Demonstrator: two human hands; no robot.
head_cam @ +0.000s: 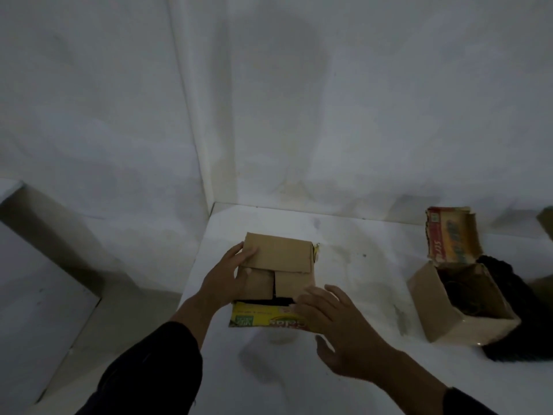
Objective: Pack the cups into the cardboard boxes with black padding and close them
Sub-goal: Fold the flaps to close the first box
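— Whereabouts of the small brown cardboard box (278,256)?

— Just below the middle of the frame, on the white worktop (359,265), near the corner of the white walls (119,115). Brown top flaps folded down. Yellow printed front flap (260,317) lying outward toward the bottom edge, with a strip of black padding (266,301) showing in the gap above it.

— And the fingers?

— Box's left side clasped by the left hand (227,280), thumb laid on the uppermost flap, fingers curled onto the smaller flap beneath. To the lower right of the box, the right hand (335,322), flat, fingers straight and spread, tips at the right end of the yellow flap and the near right corner; gripping nothing.

— Anything else around?

— Well apart, at the right edge of the frame, a second brown cardboard box (449,313), open, with a red and yellow printed flap (449,235) standing up behind it. Dark padding (508,351) inside and spilling out beside it. Too dim inside either box to make out cups. Dark sleeves (155,369) on both forearms.
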